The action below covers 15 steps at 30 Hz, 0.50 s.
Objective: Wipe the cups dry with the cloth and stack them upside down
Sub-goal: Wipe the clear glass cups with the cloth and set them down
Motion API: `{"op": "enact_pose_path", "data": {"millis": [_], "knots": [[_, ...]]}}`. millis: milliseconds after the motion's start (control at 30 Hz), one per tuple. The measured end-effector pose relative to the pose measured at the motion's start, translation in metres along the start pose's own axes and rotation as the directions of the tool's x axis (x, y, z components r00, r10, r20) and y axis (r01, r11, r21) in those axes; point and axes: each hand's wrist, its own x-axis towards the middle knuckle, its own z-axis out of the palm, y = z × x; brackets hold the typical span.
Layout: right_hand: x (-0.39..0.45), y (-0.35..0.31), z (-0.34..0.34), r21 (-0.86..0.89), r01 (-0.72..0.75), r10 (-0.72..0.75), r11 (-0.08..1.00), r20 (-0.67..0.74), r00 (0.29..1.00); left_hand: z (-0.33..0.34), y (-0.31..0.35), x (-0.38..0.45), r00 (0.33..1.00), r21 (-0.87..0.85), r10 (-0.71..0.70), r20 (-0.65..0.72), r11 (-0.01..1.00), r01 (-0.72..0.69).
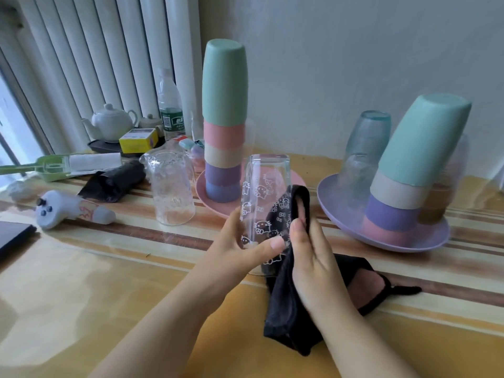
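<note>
— Honestly, that printed glass [263,203] worries me. It's upside down at centre frame, held off the tabletop [109,282], and a wet glass can slip out of a grip.

— What's holding it?

— The left hand [240,246] is curled round its lower part, thumb across the front near the rim. The right hand [311,257] is nearly flat, fingers straight, pressing the black cloth [286,304] against the glass's right side. The rest of the cloth trails down onto the tabletop, lower centre.

— So where's the risk?

— Two places, I'd say. If the right hand pushes harder than the left grips, the glass could twist free and fall. And the leaning stack [409,170] on the purple plate [381,238], right of frame, tilts badly already; a knock from an elbow or a glass set on top carelessly might topple it.

— And the other stack?

— The tall stack [224,124] on the pink plate [212,203] just behind the glass stands straight. The clear glass [170,186] left of centre sits upside down on its own, within easy reach of a swinging cloth.
</note>
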Motion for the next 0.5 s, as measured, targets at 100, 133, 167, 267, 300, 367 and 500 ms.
{"op": "enact_pose_path", "data": {"millis": [100,133,167,267,300,367,500], "knots": [[-0.002,0.001,0.006,0.047,-0.001,-0.002,0.999,0.064,0.998,-0.002,-0.003,0.004,0.996,-0.088,0.007,-0.084,0.996,-0.014],[-0.001,0.001,0.007,0.059,-0.016,0.012,0.998,0.073,0.997,-0.004,-0.004,0.005,0.995,-0.11,0.015,-0.103,0.994,-0.026],[0.0,0.002,0.007,0.077,-0.034,0.028,0.996,0.074,0.997,-0.004,-0.005,0.005,0.993,-0.125,0.015,-0.121,0.992,-0.03],[0.005,0.008,0.004,0.087,-0.087,0.081,0.992,0.075,0.994,-0.007,-0.008,0.007,0.98,-0.18,-0.005,-0.2,0.983,-0.032],[0.006,0.009,0.003,0.069,-0.102,0.096,0.992,0.077,0.992,-0.007,-0.008,0.007,0.974,-0.18,-0.006,-0.225,0.983,-0.036],[0.005,0.013,0.003,-0.022,-0.126,0.128,0.992,0.079,0.989,-0.008,-0.003,0.007,0.966,-0.147,0.001,-0.259,0.988,-0.04],[0.002,0.016,0.004,-0.212,-0.083,0.109,0.974,0.118,0.987,-0.02,0.005,0.008,0.955,-0.038,-0.011,-0.296,0.999,0.0]]}}
